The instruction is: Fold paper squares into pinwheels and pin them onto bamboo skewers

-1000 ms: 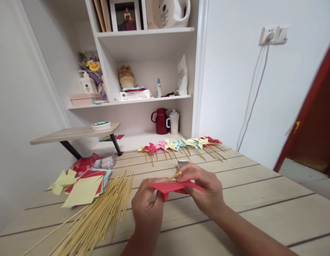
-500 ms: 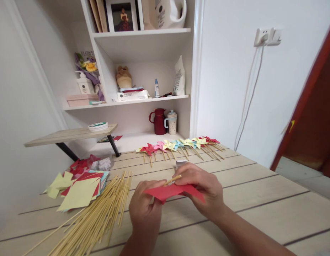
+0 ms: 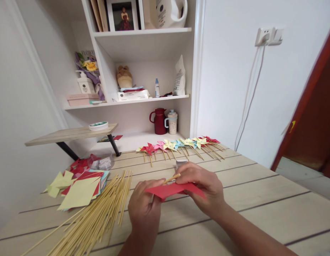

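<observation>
The flat, folded red paper pinwheel [image 3: 172,189] lay pinched between both grips above the pale wooden worktop [image 3: 261,206]; the left hand [image 3: 145,208] clenched its near edge; the right hand [image 3: 201,188] grasped its far side; a thin bamboo stick [image 3: 171,178] poked up between them.

White walls [image 3: 229,89] framed a white shelf unit [image 3: 143,35]; a socket [image 3: 269,36] hung right, a red door [image 3: 311,117] beside the pale wooden bench [image 3: 261,209].
</observation>
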`<action>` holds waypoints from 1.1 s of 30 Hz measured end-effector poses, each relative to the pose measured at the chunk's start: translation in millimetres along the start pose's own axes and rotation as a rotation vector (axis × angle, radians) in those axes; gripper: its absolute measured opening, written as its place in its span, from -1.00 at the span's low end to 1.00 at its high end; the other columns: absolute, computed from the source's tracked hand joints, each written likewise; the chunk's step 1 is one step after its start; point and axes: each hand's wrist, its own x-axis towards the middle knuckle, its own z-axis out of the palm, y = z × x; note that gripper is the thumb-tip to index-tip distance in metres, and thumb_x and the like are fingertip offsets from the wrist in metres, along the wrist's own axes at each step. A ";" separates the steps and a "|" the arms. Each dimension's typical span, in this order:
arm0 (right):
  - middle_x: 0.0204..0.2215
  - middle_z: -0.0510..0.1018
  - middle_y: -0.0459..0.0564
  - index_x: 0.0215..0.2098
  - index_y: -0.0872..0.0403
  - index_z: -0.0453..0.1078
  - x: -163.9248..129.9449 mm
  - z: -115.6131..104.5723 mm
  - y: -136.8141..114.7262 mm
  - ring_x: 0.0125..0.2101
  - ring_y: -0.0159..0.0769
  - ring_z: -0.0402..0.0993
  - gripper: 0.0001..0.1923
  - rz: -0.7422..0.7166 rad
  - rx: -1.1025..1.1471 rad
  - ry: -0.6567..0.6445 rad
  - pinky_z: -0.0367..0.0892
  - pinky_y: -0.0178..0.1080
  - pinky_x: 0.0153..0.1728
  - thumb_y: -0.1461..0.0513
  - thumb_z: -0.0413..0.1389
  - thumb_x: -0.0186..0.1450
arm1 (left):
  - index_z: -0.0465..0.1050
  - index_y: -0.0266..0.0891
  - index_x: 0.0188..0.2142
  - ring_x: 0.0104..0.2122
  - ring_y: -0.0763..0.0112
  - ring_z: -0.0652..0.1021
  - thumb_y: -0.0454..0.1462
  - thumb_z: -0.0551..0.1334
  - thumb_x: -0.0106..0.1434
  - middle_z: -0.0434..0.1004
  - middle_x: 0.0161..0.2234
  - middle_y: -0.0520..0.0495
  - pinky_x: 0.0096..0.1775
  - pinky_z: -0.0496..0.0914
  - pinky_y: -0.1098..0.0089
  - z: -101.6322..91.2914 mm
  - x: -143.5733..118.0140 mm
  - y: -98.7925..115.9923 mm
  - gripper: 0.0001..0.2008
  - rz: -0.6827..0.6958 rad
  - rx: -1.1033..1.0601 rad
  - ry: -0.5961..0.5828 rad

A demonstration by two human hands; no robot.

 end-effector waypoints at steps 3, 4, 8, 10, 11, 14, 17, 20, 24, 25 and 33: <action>-0.42 0.59 0.02 -0.26 0.05 0.55 -0.7 0.3 0.4 -0.34 -0.24 0.53 -0.92 0.002 0.000 -0.003 0.46 -0.22 -0.37 0.31 0.28 0.25 | 0.56 -0.17 -0.19 -0.32 0.39 0.65 -0.50 0.24 0.21 0.69 -0.27 0.03 -0.26 0.51 0.38 -1.0 0.3 -0.3 -0.74 -0.010 0.016 -0.009; -0.43 0.59 0.02 -0.26 0.05 0.55 -0.7 0.2 0.4 -0.34 -0.24 0.53 -0.92 0.000 -0.002 -0.007 0.46 -0.22 -0.37 0.31 0.28 0.25 | 0.57 -0.17 -0.19 -0.31 0.38 0.65 -0.50 0.24 0.20 0.69 -0.27 0.03 -0.26 0.51 0.38 -1.3 0.3 -0.2 -0.74 -0.015 0.022 -0.021; -0.43 0.59 0.03 -0.26 0.06 0.55 0.2 -0.7 0.6 -0.35 -0.23 0.53 -0.94 -0.005 -0.008 -0.017 0.47 -0.19 -0.35 0.32 0.25 0.28 | 0.58 -0.19 -0.21 -0.30 0.38 0.65 -0.52 0.22 0.19 0.70 -0.27 0.02 -0.24 0.52 0.38 -2.0 -0.9 0.0 -0.72 -0.003 0.025 -0.031; -0.42 0.59 0.04 -0.26 0.07 0.55 0.5 -1.0 0.9 -0.34 -0.22 0.53 -0.94 -0.007 -0.010 -0.017 0.47 -0.17 -0.34 0.31 0.24 0.29 | 0.57 -0.19 -0.21 -0.32 0.38 0.65 -0.53 0.21 0.19 0.70 -0.27 0.01 -0.24 0.52 0.37 -2.2 -1.4 0.0 -0.70 0.022 0.018 -0.008; -0.42 0.59 0.05 -0.26 0.07 0.55 0.6 -1.0 1.1 -0.34 -0.22 0.53 -0.94 -0.006 -0.011 -0.019 0.47 -0.17 -0.34 0.31 0.24 0.29 | 0.57 -0.18 -0.20 -0.33 0.38 0.66 -0.53 0.20 0.19 0.70 -0.27 0.01 -0.25 0.52 0.37 -2.2 -1.5 0.1 -0.70 0.029 0.017 0.000; -0.42 0.59 0.05 -0.26 0.07 0.55 0.3 -0.6 1.9 -0.35 -0.22 0.53 -0.94 -0.005 -0.009 -0.020 0.47 -0.18 -0.34 0.31 0.25 0.28 | 0.57 -0.18 -0.21 -0.34 0.38 0.66 -0.53 0.21 0.18 0.70 -0.27 0.01 -0.28 0.52 0.38 -2.4 -0.8 1.0 -0.70 0.038 0.025 0.014; -0.43 0.59 0.04 -0.26 0.06 0.55 0.1 -0.1 2.0 -0.35 -0.23 0.53 -0.92 -0.010 -0.017 -0.018 0.47 -0.18 -0.35 0.34 0.25 0.27 | 0.57 -0.18 -0.20 -0.35 0.38 0.66 -0.54 0.19 0.18 0.70 -0.28 0.02 -0.29 0.52 0.38 -2.5 0.3 2.0 -0.69 0.050 0.023 0.026; -0.42 0.59 0.04 -0.27 0.06 0.55 0.5 -0.4 1.4 -0.35 -0.23 0.53 -0.92 -0.013 -0.024 -0.020 0.47 -0.18 -0.34 0.34 0.24 0.27 | 0.57 -0.17 -0.20 -0.35 0.39 0.66 -0.54 0.19 0.19 0.70 -0.28 0.02 -0.29 0.52 0.38 -2.6 0.3 2.1 -0.68 0.045 0.027 0.018; -0.43 0.59 0.03 -0.27 0.06 0.55 1.3 -1.1 0.6 -0.35 -0.24 0.53 -0.91 -0.007 -0.030 -0.025 0.48 -0.18 -0.35 0.35 0.23 0.28 | 0.57 -0.17 -0.19 -0.32 0.37 0.66 -0.53 0.19 0.19 0.70 -0.26 0.01 -0.26 0.53 0.37 -3.2 -0.9 1.4 -0.69 0.030 0.036 -0.004; -0.43 0.59 0.03 -0.27 0.05 0.55 1.5 -1.0 0.4 -0.35 -0.24 0.53 -0.91 -0.004 -0.033 -0.024 0.48 -0.19 -0.35 0.35 0.23 0.28 | 0.57 -0.17 -0.19 -0.31 0.37 0.66 -0.52 0.19 0.20 0.70 -0.26 0.01 -0.26 0.53 0.36 -3.4 -1.1 1.4 -0.69 0.021 0.037 -0.006; -0.44 0.60 0.01 -0.26 0.02 0.54 2.7 -0.2 -2.1 -0.36 -0.23 0.54 -0.91 -0.005 -0.057 -0.007 0.49 -0.18 -0.37 0.31 0.20 0.31 | 0.59 -0.16 -0.21 -0.33 0.36 0.66 -0.52 0.18 0.21 0.70 -0.29 0.02 -0.27 0.53 0.36 -2.5 -0.2 4.1 -0.69 0.008 0.050 0.027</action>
